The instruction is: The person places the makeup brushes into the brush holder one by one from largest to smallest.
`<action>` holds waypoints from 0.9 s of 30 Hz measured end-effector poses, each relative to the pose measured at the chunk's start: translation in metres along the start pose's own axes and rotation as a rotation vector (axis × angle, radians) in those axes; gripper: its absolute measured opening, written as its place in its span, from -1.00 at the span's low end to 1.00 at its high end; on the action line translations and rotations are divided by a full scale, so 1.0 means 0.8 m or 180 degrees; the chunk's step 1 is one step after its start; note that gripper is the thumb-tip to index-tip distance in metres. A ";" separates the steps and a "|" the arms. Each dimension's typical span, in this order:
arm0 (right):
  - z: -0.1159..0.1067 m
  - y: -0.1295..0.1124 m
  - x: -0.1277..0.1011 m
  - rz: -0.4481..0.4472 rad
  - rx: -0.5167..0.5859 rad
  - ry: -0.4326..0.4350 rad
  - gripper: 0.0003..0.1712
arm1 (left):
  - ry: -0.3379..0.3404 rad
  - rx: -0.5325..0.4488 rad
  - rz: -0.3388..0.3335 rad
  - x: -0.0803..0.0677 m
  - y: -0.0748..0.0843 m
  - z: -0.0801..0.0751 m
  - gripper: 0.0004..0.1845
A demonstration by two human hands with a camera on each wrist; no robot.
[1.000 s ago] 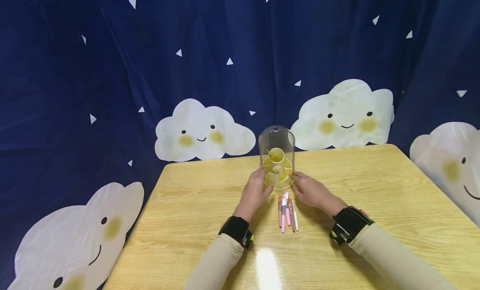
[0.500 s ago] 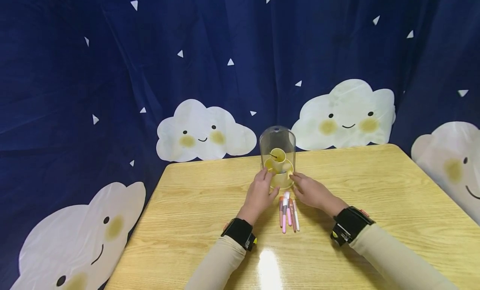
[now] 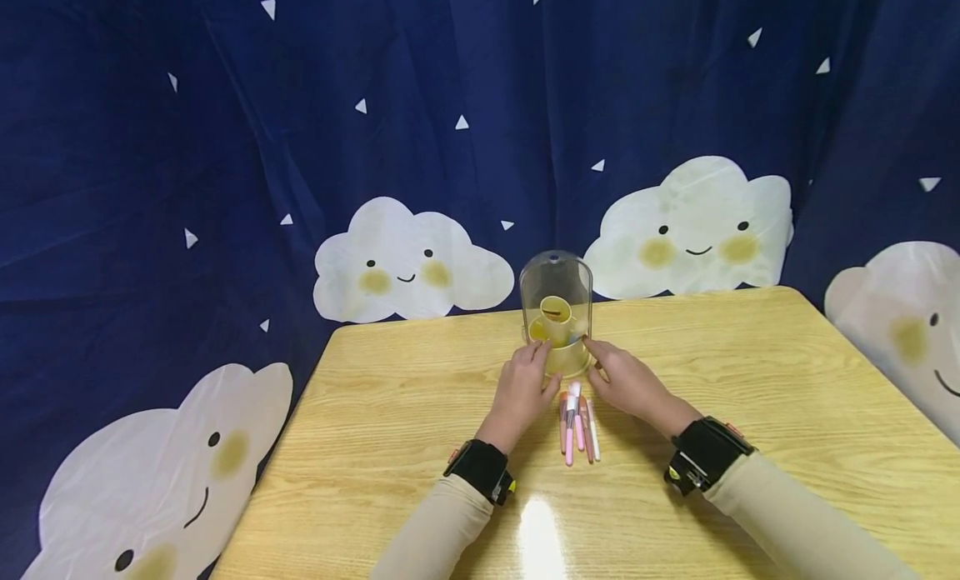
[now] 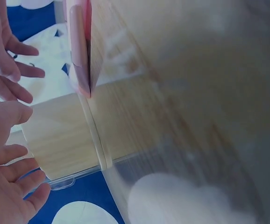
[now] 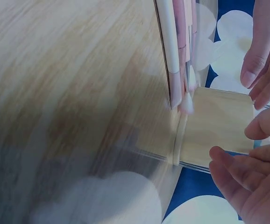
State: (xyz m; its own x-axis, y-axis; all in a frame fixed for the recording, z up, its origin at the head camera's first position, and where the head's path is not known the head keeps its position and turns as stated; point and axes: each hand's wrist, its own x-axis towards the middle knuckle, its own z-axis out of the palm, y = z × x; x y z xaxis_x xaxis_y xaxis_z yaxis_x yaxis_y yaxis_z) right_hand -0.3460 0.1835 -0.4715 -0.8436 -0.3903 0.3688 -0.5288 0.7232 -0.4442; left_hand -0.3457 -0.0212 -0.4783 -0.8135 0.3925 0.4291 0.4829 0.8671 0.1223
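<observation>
A pale yellow holder (image 3: 567,362) is set upright near the back edge of the wooden table (image 3: 405,413), with a clear cover (image 3: 555,280) domed over it; its front is flanked by the left hand (image 3: 521,388) and the right hand (image 3: 628,384), the fingers of both being held loose and nothing being clasped; whether it is touched by each fingertip cannot quite be told; brushes (image 3: 580,434) are laid just in front, between the hands; a blue curtain (image 3: 480,47) is hung behind.
</observation>
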 end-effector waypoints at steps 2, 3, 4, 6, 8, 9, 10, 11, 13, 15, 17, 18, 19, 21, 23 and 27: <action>0.001 0.001 0.001 0.0019 0.0034 0.0016 -0.37 | -0.0011 0.0015 0.0016 -0.001 0.001 -0.001 -0.39; 0.002 0.002 0.001 0.0032 0.0053 0.0027 -0.36 | -0.0006 0.0010 0.0032 -0.002 0.002 -0.001 -0.39; 0.003 0.003 0.001 0.0043 0.0061 0.0032 -0.36 | 0.0003 0.0003 0.0046 -0.002 0.002 0.000 -0.39; 0.005 0.006 0.002 0.0050 0.0091 0.0038 -0.34 | 0.0027 -0.0020 0.0075 -0.003 0.004 0.001 -0.40; 0.006 0.009 0.002 0.0032 0.0114 0.0039 -0.33 | 0.0048 -0.0039 0.0096 -0.004 0.006 0.002 -0.42; 0.006 0.011 0.003 0.0032 0.0122 0.0037 -0.32 | 0.0045 -0.0047 0.0096 -0.004 0.007 0.002 -0.42; 0.006 0.012 0.003 0.0023 0.0126 0.0032 -0.32 | 0.0031 -0.0046 0.0086 -0.004 0.008 0.002 -0.43; 0.005 0.013 0.004 0.0018 0.0138 0.0023 -0.31 | 0.0001 -0.0046 0.0066 -0.005 0.009 0.002 -0.43; 0.003 0.015 0.007 0.0019 0.0151 -0.0010 -0.30 | -0.0070 -0.0047 0.0009 -0.005 0.012 0.002 -0.43; 0.001 0.017 0.010 0.0034 0.0177 -0.0063 -0.29 | -0.0175 -0.0013 -0.0055 -0.005 0.013 0.001 -0.42; -0.002 0.017 0.014 0.0054 0.0212 -0.0127 -0.28 | -0.0246 0.0000 -0.0097 -0.006 0.013 0.001 -0.41; -0.003 0.018 0.016 0.0063 0.0223 -0.0156 -0.28 | -0.0260 0.0008 -0.0103 -0.006 0.013 0.001 -0.41; -0.004 0.019 0.017 0.0065 0.0232 -0.0180 -0.27 | -0.0271 0.0027 -0.0100 -0.007 0.013 0.001 -0.40; -0.006 0.019 0.020 0.0071 0.0245 -0.0209 -0.27 | -0.0264 0.0074 -0.0077 -0.007 0.013 0.001 -0.39; -0.007 0.020 0.022 0.0096 0.0246 -0.0234 -0.27 | -0.0226 0.0120 -0.0043 -0.008 0.013 0.001 -0.39; -0.006 0.022 0.026 0.0146 0.0257 -0.0239 -0.25 | -0.0237 0.0124 -0.0036 -0.008 0.014 0.001 -0.36</action>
State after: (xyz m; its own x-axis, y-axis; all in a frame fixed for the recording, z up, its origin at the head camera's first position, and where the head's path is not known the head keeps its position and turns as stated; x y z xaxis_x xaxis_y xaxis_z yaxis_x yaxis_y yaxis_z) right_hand -0.3725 0.1908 -0.4673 -0.8701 -0.4017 0.2856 -0.4928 0.6942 -0.5246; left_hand -0.3356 -0.0134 -0.4806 -0.8415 0.4030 0.3598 0.4616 0.8824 0.0913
